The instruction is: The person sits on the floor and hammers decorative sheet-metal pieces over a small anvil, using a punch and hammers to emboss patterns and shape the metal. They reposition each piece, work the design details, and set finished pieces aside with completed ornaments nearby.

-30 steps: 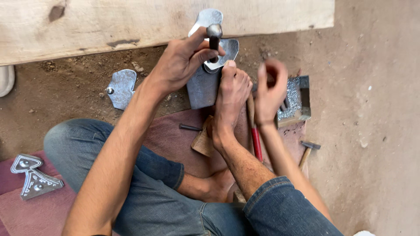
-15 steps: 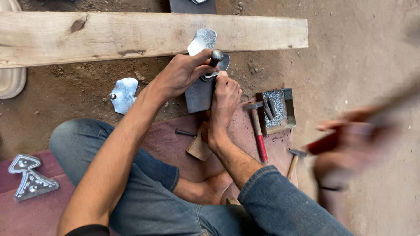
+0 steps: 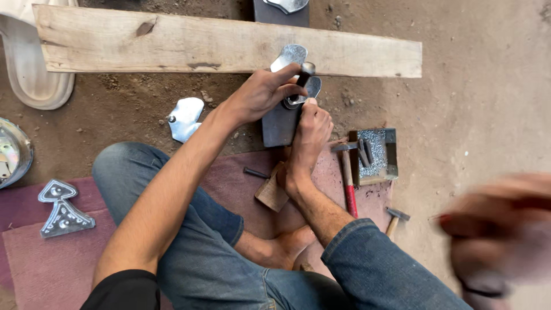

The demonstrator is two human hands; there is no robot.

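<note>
I sit on the ground with a dark steel block (image 3: 278, 129) in front of me. A shiny cut metal sheet piece (image 3: 290, 55) lies on the block's far end. My left hand (image 3: 261, 92) grips a short dark punch (image 3: 304, 73) standing upright on that piece. My bare right foot (image 3: 310, 135) presses on the block with its toes at the sheet. My right hand (image 3: 499, 224) is off at the lower right, smeared by motion, with its fingers closed round a hammer handle I can barely make out.
A long wooden plank (image 3: 201, 46) lies across the back. A red-handled hammer (image 3: 349, 186), a small hammer (image 3: 395, 218) and a metal box (image 3: 376, 152) sit right of my foot. A cut metal piece (image 3: 185, 117), a punched ornament (image 3: 60, 209) and a maroon mat (image 3: 46, 264) lie to the left.
My right hand has swung away from the block to the lower right and is blurred. My left hand and foot have stayed on the punch and block.
</note>
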